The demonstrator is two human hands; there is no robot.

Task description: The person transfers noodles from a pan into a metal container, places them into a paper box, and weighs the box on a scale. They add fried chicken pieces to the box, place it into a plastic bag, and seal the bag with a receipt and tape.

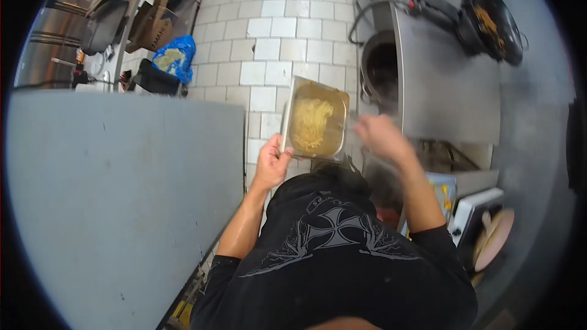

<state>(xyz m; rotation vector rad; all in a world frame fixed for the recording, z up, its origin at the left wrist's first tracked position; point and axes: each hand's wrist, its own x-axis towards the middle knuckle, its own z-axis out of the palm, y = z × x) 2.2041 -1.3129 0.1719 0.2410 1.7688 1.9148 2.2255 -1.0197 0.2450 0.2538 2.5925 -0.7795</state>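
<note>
My left hand grips the near-left corner of a rectangular metal food pan, thumb over the rim. A heap of pale yellow noodles lies in the pan, which is held in front of my body above the tiled floor. My right hand is just beyond the pan's right side, blurred by motion, with its fingers curled closed. Something faint and blurred shows at its fingertips, but I cannot make out what it is.
On the right, a black wok with food in it rests by the steel counter. A deep pot of dark liquid stands left of that counter. A grey worktop fills the left; a blue bag lies beyond it.
</note>
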